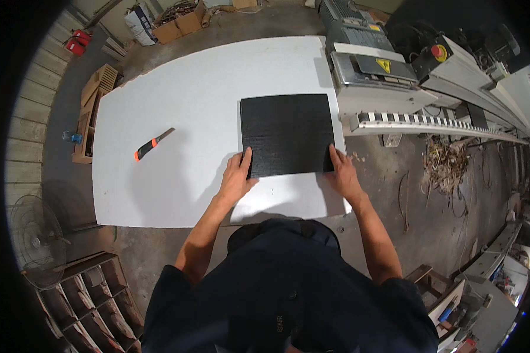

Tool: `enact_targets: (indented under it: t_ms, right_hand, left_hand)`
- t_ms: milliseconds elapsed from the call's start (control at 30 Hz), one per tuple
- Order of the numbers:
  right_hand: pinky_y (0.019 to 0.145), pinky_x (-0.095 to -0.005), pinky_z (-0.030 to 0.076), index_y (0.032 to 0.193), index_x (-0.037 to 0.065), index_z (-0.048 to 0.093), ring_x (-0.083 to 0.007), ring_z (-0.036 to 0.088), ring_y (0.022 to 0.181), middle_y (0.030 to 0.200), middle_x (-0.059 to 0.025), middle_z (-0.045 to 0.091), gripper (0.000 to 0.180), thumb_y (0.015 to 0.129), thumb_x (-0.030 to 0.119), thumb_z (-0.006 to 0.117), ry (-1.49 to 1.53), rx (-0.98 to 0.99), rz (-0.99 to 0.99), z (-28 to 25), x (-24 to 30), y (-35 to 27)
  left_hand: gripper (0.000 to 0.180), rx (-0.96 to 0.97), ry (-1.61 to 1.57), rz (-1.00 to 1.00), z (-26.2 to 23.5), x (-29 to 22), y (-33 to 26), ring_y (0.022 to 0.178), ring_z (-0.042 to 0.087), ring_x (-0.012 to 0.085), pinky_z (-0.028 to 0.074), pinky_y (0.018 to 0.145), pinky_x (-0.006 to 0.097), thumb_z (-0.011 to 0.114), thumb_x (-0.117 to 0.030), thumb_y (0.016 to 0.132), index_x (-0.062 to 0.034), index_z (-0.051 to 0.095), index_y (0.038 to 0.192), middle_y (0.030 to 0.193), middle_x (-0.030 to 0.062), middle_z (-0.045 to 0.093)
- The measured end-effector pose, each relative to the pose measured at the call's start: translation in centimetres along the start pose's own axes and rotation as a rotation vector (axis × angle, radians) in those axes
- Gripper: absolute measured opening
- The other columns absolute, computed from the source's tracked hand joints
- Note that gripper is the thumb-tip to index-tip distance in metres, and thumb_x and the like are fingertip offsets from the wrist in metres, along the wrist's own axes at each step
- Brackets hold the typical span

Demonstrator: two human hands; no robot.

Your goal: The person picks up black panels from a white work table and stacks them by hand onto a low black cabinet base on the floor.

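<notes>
A flat black rectangular panel with a faint wood-like grain lies toward the right side of the white tabletop. My left hand grips its near left corner, thumb on the top face and fingers at the edge. At the near right corner, my right hand holds the panel the same way. The fingers beneath or behind the edges are partly hidden. Off to the left on the table rests a knife-like tool with an orange and black handle, its blade pointing away to the right.
Machinery with a red stop button and a striped rail stands right of the table. A strap pile lies on the floor there. At left are a floor fan and a compartment shelf; cardboard boxes sit beyond the table.
</notes>
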State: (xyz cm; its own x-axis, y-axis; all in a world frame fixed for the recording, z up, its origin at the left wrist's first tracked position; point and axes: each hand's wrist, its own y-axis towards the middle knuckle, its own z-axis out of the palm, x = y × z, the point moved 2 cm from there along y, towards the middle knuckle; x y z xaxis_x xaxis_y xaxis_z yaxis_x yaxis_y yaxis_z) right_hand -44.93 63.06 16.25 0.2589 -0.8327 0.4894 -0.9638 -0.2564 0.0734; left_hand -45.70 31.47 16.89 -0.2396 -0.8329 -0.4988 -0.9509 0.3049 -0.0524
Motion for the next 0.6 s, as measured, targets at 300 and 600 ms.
enact_targets:
  t_ms: [300,600]
  right_hand:
    - [0.083,-0.0420,0.047,0.134,0.006,0.044,-0.0358,0.057,0.094,0.101,-0.0170,0.060,0.080,0.060,0.006,0.076,0.123,-0.042,0.154,-0.5,0.0,2.7]
    - [0.080,-0.0422,0.047,0.132,0.007,0.046,-0.0355,0.056,0.089,0.093,-0.0155,0.059,0.077,0.060,0.006,0.075,0.120,-0.067,0.120,0.0,-0.9,2.8]
  left_hand:
    - [0.076,-0.034,0.047,-0.063,-0.5,0.6,1.8,0.096,0.056,0.0376,0.048,0.087,0.041,0.074,-0.008,0.067,0.0081,0.040,0.132,0.105,0.0241,0.057]
    - [0.072,-0.105,0.056,-0.071,-0.1,-0.1,1.2,0.092,0.057,0.0375,0.049,0.082,0.040,0.073,-0.005,0.067,0.0104,0.041,0.130,0.099,0.0249,0.058]
